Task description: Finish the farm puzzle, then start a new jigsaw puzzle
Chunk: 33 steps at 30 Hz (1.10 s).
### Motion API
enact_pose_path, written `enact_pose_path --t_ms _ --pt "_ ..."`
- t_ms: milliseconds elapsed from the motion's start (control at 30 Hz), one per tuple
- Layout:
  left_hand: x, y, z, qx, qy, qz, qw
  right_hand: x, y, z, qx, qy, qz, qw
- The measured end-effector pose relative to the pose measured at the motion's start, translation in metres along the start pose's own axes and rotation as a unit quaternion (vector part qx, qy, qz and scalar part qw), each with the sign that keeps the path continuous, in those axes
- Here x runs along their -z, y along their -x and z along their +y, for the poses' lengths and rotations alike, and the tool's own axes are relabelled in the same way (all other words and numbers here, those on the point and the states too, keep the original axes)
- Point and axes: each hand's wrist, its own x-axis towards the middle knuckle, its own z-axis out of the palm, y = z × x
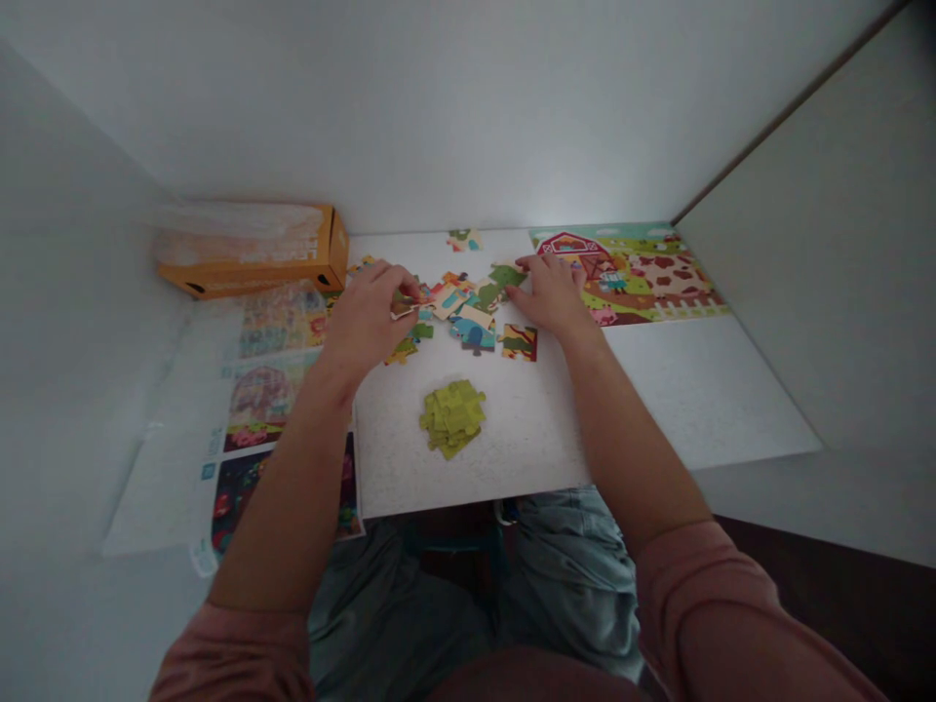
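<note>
Loose puzzle pieces [474, 328] with colourful prints lie in a heap on the white table between my hands. My left hand [374, 314] is at the heap's left side, its thumb and fingers closed on a puzzle piece [403, 304]. At the right side, my right hand [550, 292] pinches a green puzzle piece [507, 277] between thumb and fingers. A single piece [519, 341] lies just below my right hand, and another piece [465, 239] lies near the wall. Closer to me sits a stack of yellow-green puzzle pieces [453, 416].
A farm picture [643, 275] with a barn and cow lies at the right back. An orange box [255, 255] with clear plastic on it stands at the left back against the wall. Printed picture sheets [253, 409] lie under my left forearm. White walls enclose the table [483, 483].
</note>
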Motion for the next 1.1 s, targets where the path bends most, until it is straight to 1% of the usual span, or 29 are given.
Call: enact_pose_path --t_ms 133,267,367,500,567,633,700,767,800,867,933,967,1033,1100 --pt "-0.002 0.001 -0.002 -0.001 -0.003 0.013 1.000 0.015 0.003 -0.009 -0.005 -0.014 -0.003 1.000" --pt "-0.003 0.000 -0.001 -0.002 0.009 0.017 1.000 0.027 0.007 -0.022 0.045 -0.036 -0.055 0.997" --pt "-0.003 0.000 0.000 0.002 0.015 0.014 1.000 0.023 0.007 -0.024 0.049 -0.036 -0.064 0.996" --pt "-0.003 0.000 0.002 -0.015 0.029 -0.004 0.999 0.011 0.005 -0.022 0.017 -0.029 -0.029 0.999" --pt "-0.005 0.000 0.004 -0.019 0.031 -0.013 0.999 0.010 0.003 -0.022 0.016 -0.033 -0.026 0.999" --pt "-0.007 0.000 0.004 -0.015 0.031 -0.028 0.999 0.013 0.003 -0.023 0.031 -0.048 -0.033 0.998" --pt "-0.009 0.000 0.004 -0.013 0.032 -0.044 0.998 0.020 0.003 -0.026 0.067 -0.079 -0.054 0.993" --pt "-0.009 0.001 0.002 -0.013 0.024 -0.050 0.998 0.029 0.004 -0.031 0.126 -0.123 -0.095 0.980" --pt "-0.009 0.001 0.001 -0.012 0.015 -0.046 0.999 0.034 0.006 -0.034 0.160 -0.146 -0.125 0.968" --pt "-0.009 0.003 -0.001 -0.001 -0.014 -0.014 1.000 0.043 0.013 -0.043 0.231 -0.181 -0.195 0.936" --pt "-0.010 0.004 -0.003 0.013 -0.044 0.031 0.998 0.051 0.024 -0.054 0.301 -0.197 -0.257 0.897" --pt "-0.011 0.004 -0.005 0.020 -0.056 0.051 0.997 0.053 0.030 -0.059 0.336 -0.200 -0.275 0.878" --pt "-0.014 0.005 -0.008 0.032 -0.069 0.074 0.994 0.055 0.042 -0.069 0.400 -0.194 -0.281 0.850" --pt "-0.016 0.005 -0.010 0.040 -0.073 0.085 0.993 0.052 0.052 -0.076 0.436 -0.181 -0.269 0.839"
